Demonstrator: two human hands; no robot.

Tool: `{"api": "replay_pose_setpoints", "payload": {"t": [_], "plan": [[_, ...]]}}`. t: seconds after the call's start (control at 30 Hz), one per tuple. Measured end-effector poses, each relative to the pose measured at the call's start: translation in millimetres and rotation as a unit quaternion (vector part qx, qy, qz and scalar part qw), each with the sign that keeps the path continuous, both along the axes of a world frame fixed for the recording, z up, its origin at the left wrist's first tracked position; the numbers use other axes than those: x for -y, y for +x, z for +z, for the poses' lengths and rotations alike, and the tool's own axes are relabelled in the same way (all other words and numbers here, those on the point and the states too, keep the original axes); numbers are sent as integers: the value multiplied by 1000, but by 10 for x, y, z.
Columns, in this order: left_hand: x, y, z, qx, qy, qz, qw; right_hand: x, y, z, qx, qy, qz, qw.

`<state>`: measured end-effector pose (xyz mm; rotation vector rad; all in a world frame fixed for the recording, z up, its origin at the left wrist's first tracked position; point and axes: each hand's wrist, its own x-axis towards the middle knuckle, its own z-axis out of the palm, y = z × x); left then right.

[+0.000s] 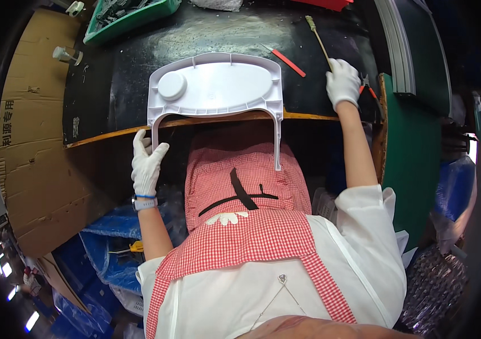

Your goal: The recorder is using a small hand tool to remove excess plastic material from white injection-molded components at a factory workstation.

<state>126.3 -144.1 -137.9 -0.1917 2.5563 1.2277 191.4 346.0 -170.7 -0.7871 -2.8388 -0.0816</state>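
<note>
I'd call it mid-job, remainder unclear: white plastic part [218,79] overhangs table [110,96] front. My left hand [147,164], off table's edge, hangs loose; right hand [342,85] meets thin stick [320,43] table-right, can't tell if grasped.

Your camera sits on your head, on the left, and looks down past your red checked apron [263,234] at the bench [124,82]. It is close, with the white plastic piece [229,79] above the middle. The view is very wide, so straight edges bend near its rim.
</note>
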Motion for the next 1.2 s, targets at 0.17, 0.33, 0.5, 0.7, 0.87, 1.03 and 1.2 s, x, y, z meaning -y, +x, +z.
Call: {"api": "replay_pose_setpoints", "payload": {"t": [0.17,0.33,0.5,0.7,0.87,1.03,1.2], "plan": [[-138,-271,443,84,265,-50,959,191,-568,-38,41,-58,74,995],[-404,-290,1964,-97,208,-162,960,-34,-874,60,65,-32,-92,993],[-791,-385,2344,-135,124,-213,960,-346,-1139,-144,-29,-193,-65,979],[-883,-368,2242,-175,124,-186,959,842,-727,82,-173,-454,352,800],[-910,-452,2264,-132,255,-151,946,1688,-470,-149,-91,-341,399,846],[-873,-461,2242,-136,252,-141,948,2268,-449,-274,-50,-227,418,878],[-758,-539,2244,-138,244,-140,950,2362,-4,-524,55,-232,486,841]]}}
